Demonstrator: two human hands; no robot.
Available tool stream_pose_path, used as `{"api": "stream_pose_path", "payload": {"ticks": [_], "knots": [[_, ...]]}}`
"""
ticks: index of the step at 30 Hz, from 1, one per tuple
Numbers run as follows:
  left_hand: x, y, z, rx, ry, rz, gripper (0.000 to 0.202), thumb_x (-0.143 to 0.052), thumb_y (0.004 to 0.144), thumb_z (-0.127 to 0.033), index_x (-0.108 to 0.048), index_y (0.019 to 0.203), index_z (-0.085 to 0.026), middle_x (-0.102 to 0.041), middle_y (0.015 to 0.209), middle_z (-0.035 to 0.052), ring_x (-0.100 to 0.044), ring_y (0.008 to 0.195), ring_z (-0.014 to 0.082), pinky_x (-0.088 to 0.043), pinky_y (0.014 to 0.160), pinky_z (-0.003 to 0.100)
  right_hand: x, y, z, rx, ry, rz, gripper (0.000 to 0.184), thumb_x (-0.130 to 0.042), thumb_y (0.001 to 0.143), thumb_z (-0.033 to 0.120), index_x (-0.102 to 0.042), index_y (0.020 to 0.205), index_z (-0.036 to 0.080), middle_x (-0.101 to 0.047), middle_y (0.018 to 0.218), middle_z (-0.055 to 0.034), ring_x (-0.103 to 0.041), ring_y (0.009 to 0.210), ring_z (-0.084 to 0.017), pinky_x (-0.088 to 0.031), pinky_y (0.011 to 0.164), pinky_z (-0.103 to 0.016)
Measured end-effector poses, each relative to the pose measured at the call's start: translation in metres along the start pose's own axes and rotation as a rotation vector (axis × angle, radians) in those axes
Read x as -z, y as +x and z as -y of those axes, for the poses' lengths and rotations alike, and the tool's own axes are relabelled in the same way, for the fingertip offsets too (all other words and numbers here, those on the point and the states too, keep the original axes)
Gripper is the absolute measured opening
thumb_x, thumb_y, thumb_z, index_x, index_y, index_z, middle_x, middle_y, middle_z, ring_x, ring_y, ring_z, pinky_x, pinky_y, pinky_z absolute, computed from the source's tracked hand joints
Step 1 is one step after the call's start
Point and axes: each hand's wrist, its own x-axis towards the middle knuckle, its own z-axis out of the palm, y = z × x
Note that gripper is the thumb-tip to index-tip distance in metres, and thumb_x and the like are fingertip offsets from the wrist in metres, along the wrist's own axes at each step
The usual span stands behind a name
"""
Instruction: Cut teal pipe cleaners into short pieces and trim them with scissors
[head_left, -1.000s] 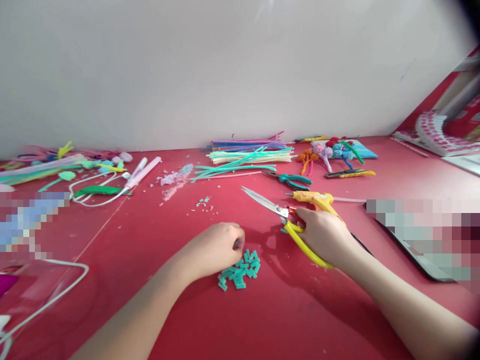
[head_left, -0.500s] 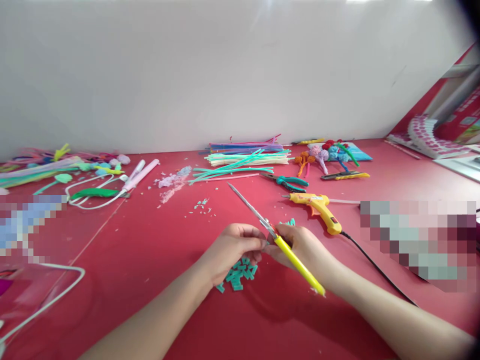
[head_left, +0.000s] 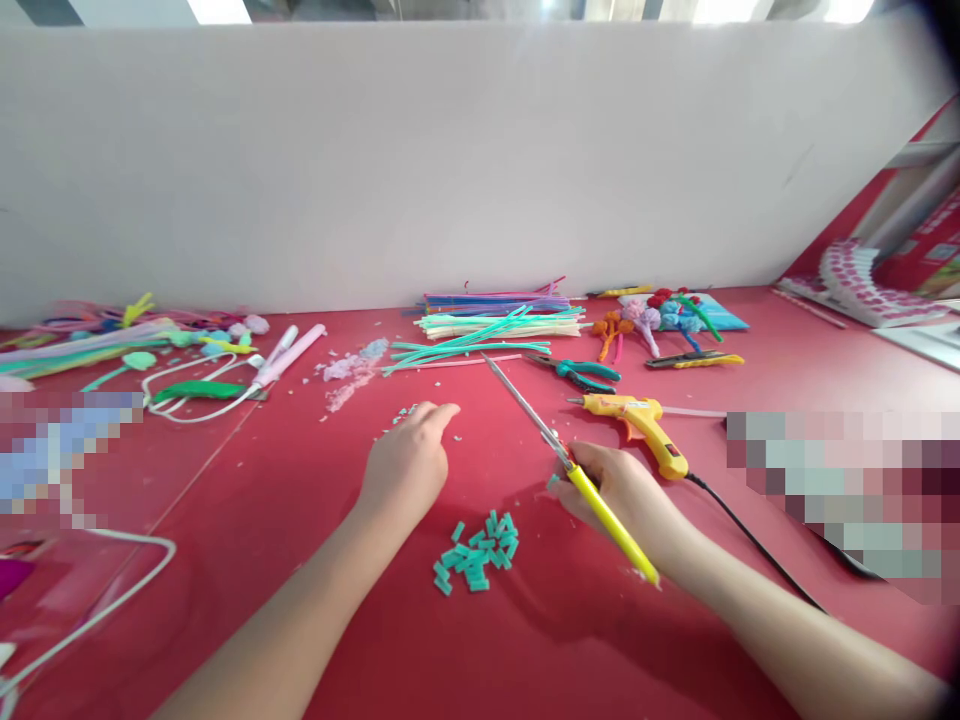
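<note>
My right hand [head_left: 619,490] is closed around a pair of scissors [head_left: 611,520], seen edge-on, with a yellow handle and long silver blades pointing away to the upper left. A small teal bit [head_left: 553,482] shows at its fingertips. My left hand [head_left: 409,455] is back-up over the table, beside scattered teal scraps [head_left: 405,412]. One digit sticks out to the right; the other fingers are mostly hidden behind the hand, and I see nothing held. Between my forearms lies a pile of short cut teal pieces [head_left: 480,555].
Bundled pipe cleaners [head_left: 499,322] lie by the white wall. Right of them are pliers [head_left: 581,372], a yellow glue gun [head_left: 637,425], a utility knife [head_left: 694,360] and fuzzy flowers [head_left: 641,318]. A pink corded tool [head_left: 289,358] and lilac fluff [head_left: 352,370] are left.
My left hand has moved away from the right hand, up and left to the scraps. The teal pile is now uncovered. My right hand has shifted slightly right with the scissors.
</note>
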Motion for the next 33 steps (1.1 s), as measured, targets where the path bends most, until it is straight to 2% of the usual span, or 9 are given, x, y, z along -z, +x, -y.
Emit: {"api": "stream_pose_path", "payload": {"ticks": [1, 3, 7, 10, 15, 19, 27, 30, 33], "knots": [[0.0, -0.001, -0.001, -0.02, -0.016, -0.011, 0.037, -0.038, 0.073, -0.013, -0.052, 0.104, -0.026, -0.056, 0.103, 0.0054, -0.054, 0.074, 0.0178, -0.034, 0.058, 0.027, 0.0, 0.0, 0.0, -0.005, 0.01, 0.008, 0.015, -0.043, 0.065, 0.025, -0.032, 0.057, 0.018, -0.027, 0.05, 0.007, -0.023, 0.046, -0.005, -0.017, 0.04, -0.019], [0.0, -0.005, -0.01, -0.057, -0.14, 0.027, 0.026, -0.042, 0.073, -0.018, -0.056, 0.093, -0.024, -0.056, 0.101, 0.0037, -0.053, 0.071, 0.016, -0.036, 0.06, 0.026, 0.0, 0.001, 0.001, -0.015, 0.03, 0.019, 0.013, -0.043, 0.065, 0.025, -0.035, 0.058, 0.018, -0.029, 0.05, 0.0068, -0.024, 0.046, -0.005, -0.017, 0.04, -0.018], [-0.002, -0.018, -0.036, -0.096, -0.615, 0.324, 0.017, -0.045, 0.074, -0.03, -0.058, 0.08, -0.022, -0.059, 0.074, 0.0002, -0.052, 0.065, 0.0136, -0.039, 0.058, 0.023, 0.001, 0.0, 0.006, -0.013, 0.073, 0.051, 0.011, -0.043, 0.066, 0.025, -0.038, 0.059, 0.018, -0.03, 0.049, 0.0068, -0.027, 0.045, -0.006, -0.019, 0.039, -0.018], [-0.008, -0.027, -0.049, -0.052, -0.806, 0.434, 0.016, -0.047, 0.073, -0.031, -0.059, 0.076, -0.02, -0.057, 0.066, -0.0008, -0.051, 0.062, 0.0127, -0.038, 0.056, 0.022, 0.0, -0.002, 0.008, -0.006, 0.102, 0.062, 0.014, -0.044, 0.066, 0.026, -0.036, 0.058, 0.018, -0.029, 0.049, 0.007, -0.028, 0.045, -0.005, -0.019, 0.038, -0.017], [-0.013, -0.03, -0.053, 0.057, -0.937, 0.431, 0.012, -0.05, 0.071, -0.027, -0.057, 0.071, -0.018, -0.051, 0.059, -0.001, -0.046, 0.054, 0.0108, -0.036, 0.05, 0.021, -0.001, -0.002, 0.007, 0.013, 0.11, 0.056, 0.01, -0.044, 0.066, 0.024, -0.042, 0.059, 0.017, -0.034, 0.049, 0.0065, -0.03, 0.045, -0.006, -0.021, 0.039, -0.018], [-0.011, -0.031, -0.053, 0.069, -0.967, 0.439, 0.012, -0.049, 0.071, -0.027, -0.056, 0.07, -0.018, -0.048, 0.058, -0.0018, -0.043, 0.051, 0.0092, -0.035, 0.048, 0.02, 0.003, -0.003, 0.01, -0.011, 0.138, 0.055, 0.008, -0.043, 0.066, 0.022, -0.048, 0.064, 0.016, -0.04, 0.052, 0.0053, -0.035, 0.048, -0.007, -0.025, 0.042, -0.018], [-0.01, -0.035, -0.057, 0.112, -1.039, 0.464, 0.013, -0.052, 0.069, -0.029, -0.055, 0.066, -0.017, -0.042, 0.053, -0.0034, -0.039, 0.047, 0.0075, -0.032, 0.043, 0.019, 0.0, -0.004, 0.011, 0.0, 0.153, 0.047, 0.006, -0.042, 0.065, 0.02, -0.046, 0.063, 0.017, -0.039, 0.05, 0.006, -0.035, 0.045, -0.006, -0.023, 0.04, -0.018], [-0.009, -0.033, -0.058, 0.145, -1.091, 0.466, 0.013, -0.054, 0.068, -0.03, -0.054, 0.067, -0.017, -0.044, 0.052, -0.0036, -0.04, 0.045, 0.0071, -0.033, 0.042, 0.018, 0.001, -0.004, 0.011, 0.001, 0.144, 0.049, 0.01, -0.042, 0.068, 0.024, -0.048, 0.064, 0.017, -0.04, 0.051, 0.0054, -0.035, 0.045, -0.007, -0.023, 0.04, -0.018], [-0.009, -0.029, -0.054, 0.189, -1.194, 0.441, 0.013, -0.055, 0.069, -0.03, -0.054, 0.069, -0.017, -0.045, 0.052, -0.0038, -0.041, 0.042, 0.0065, -0.034, 0.042, 0.019, 0.006, -0.005, 0.01, 0.056, 0.012, -0.01, 0.017, -0.045, 0.07, 0.033, -0.044, 0.062, 0.018, -0.041, 0.051, 0.0049, -0.036, 0.046, -0.007, -0.023, 0.042, -0.019]]}}
